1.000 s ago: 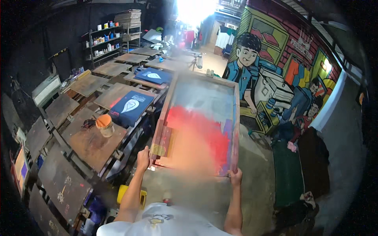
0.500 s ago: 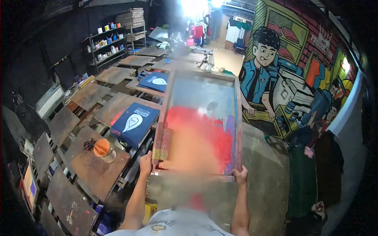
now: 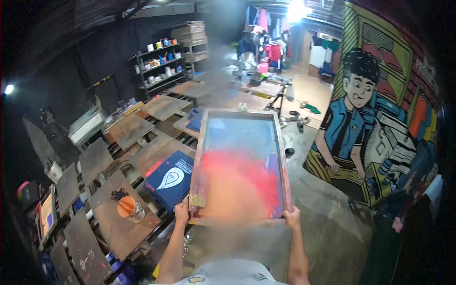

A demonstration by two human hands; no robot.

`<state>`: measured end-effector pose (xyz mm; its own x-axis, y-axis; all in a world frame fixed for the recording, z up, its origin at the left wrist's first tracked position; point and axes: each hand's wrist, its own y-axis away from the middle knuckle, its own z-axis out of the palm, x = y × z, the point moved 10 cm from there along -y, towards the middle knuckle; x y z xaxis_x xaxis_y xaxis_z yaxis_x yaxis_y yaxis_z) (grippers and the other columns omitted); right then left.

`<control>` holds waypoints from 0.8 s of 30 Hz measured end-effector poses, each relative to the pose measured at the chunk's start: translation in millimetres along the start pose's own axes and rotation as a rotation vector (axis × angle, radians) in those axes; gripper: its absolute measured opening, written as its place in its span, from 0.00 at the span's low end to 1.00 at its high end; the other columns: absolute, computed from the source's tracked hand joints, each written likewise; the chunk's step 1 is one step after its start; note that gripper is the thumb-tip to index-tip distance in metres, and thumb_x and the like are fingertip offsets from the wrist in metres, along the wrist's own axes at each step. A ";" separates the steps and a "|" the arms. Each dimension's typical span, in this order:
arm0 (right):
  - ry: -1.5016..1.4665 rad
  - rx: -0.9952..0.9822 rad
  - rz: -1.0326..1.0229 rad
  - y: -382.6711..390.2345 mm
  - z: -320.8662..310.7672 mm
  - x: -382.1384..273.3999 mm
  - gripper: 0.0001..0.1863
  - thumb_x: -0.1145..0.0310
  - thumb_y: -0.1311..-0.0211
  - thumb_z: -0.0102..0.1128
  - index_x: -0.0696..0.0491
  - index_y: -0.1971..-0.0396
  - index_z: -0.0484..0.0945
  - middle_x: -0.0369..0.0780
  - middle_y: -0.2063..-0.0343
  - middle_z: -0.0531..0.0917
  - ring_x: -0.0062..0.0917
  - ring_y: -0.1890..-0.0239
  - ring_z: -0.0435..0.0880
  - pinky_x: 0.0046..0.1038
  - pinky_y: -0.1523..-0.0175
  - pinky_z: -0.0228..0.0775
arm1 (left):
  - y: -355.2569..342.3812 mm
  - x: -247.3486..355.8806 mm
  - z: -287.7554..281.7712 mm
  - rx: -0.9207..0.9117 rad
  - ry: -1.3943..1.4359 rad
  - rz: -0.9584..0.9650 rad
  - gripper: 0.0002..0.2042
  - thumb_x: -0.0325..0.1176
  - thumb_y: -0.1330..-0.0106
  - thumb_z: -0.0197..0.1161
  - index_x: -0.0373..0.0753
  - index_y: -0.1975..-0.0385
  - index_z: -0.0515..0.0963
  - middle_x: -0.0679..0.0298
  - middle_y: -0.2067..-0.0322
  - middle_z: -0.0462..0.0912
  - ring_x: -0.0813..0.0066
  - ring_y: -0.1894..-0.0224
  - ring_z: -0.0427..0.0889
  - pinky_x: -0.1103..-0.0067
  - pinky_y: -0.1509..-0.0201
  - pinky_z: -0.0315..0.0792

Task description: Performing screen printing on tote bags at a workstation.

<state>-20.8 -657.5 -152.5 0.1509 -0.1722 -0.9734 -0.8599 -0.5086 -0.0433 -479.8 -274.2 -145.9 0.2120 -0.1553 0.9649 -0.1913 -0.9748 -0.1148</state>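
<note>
Rows of brown wooden boards (image 3: 121,223) stand at the left on a dark metal frame; one carries an orange paint tub (image 3: 130,209); the next holds a dark blue shirt (image 3: 172,179) with a white print; the grey concrete floor (image 3: 327,223) lies at the right.

1. Printing screen (image 3: 240,166): wooden frame, worn & paint-stained; mesh semi-sheer, matt, smeared w/ red and blue ink.
2. Left hand (image 3: 181,213) & right hand (image 3: 293,219): bare skin on the frame's near corners.
3. Navy cloth (image 3: 170,179): soft matt fabric w/ flat white print.
4. Platen boards (image 3: 127,227): brown wood, dull, scuffed, blotchy.
5. Ink tub (image 3: 129,209): plastic, slightly glossy; orange ink inside looks wet.
6. Floor (image 3: 327,223): grey concrete, rough, stained.
7. Wall mural (image 3: 365,114): flat matt paint.
8. Shelf rack (image 3: 164,66): thin metal, dark; tubs on it too small to tell.
</note>
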 end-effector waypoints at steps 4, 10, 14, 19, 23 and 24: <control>0.046 -0.101 -0.078 -78.4 36.0 4.7 0.13 0.70 0.59 0.63 0.64 0.74 0.79 0.41 0.82 0.83 0.23 0.80 0.80 0.27 0.73 0.73 | 0.8 19.2 -1.2 0.126 -0.068 -0.045 0.28 0.48 0.26 0.56 0.27 0.81 0.77 0.64 0.87 0.73 0.78 0.82 0.69 0.71 0.76 0.65; 0.180 -0.300 -0.147 -164.3 145.8 -16.9 0.17 0.65 0.59 0.65 0.66 0.74 0.81 0.48 0.79 0.84 0.33 0.76 0.84 0.35 0.66 0.76 | -0.5 36.4 -49.6 0.352 -0.174 -0.119 0.28 0.47 0.26 0.56 0.24 0.79 0.76 0.63 0.85 0.75 0.79 0.78 0.67 0.70 0.72 0.65; 0.171 -0.473 -0.114 -189.6 237.1 -59.2 0.19 0.64 0.60 0.65 0.67 0.72 0.82 0.51 0.78 0.85 0.35 0.74 0.86 0.36 0.64 0.77 | -0.8 8.4 -90.5 0.529 -0.050 -0.097 0.28 0.47 0.26 0.57 0.27 0.83 0.75 0.65 0.86 0.72 0.79 0.79 0.64 0.70 0.74 0.62; 0.150 -0.554 -0.304 -226.7 335.8 -85.9 0.12 0.71 0.57 0.63 0.65 0.74 0.81 0.41 0.83 0.82 0.24 0.83 0.79 0.28 0.76 0.71 | -13.1 -24.8 -117.5 0.611 -0.111 -0.101 0.26 0.46 0.25 0.57 0.26 0.75 0.82 0.64 0.84 0.78 0.80 0.79 0.71 0.73 0.73 0.67; 0.265 -0.666 -0.277 -244.4 398.3 -116.4 0.22 0.60 0.62 0.66 0.66 0.74 0.82 0.53 0.78 0.84 0.38 0.72 0.87 0.37 0.63 0.77 | -25.6 -67.3 -127.3 0.728 -0.034 -0.220 0.25 0.45 0.25 0.57 0.26 0.75 0.81 0.64 0.84 0.78 0.80 0.78 0.69 0.72 0.73 0.66; 0.239 -0.721 -0.223 -240.9 413.2 -126.9 0.22 0.59 0.62 0.67 0.66 0.75 0.82 0.53 0.79 0.84 0.40 0.72 0.87 0.37 0.63 0.77 | -27.1 -77.2 -130.1 0.756 -0.005 -0.255 0.24 0.44 0.26 0.57 0.25 0.75 0.80 0.62 0.85 0.77 0.79 0.78 0.68 0.71 0.73 0.66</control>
<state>-34.4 -164.5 -111.4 0.4531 -0.1370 -0.8809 -0.2813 -0.9596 0.0046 -615.7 -215.0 -186.5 0.1660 0.0879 0.9822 0.5649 -0.8249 -0.0216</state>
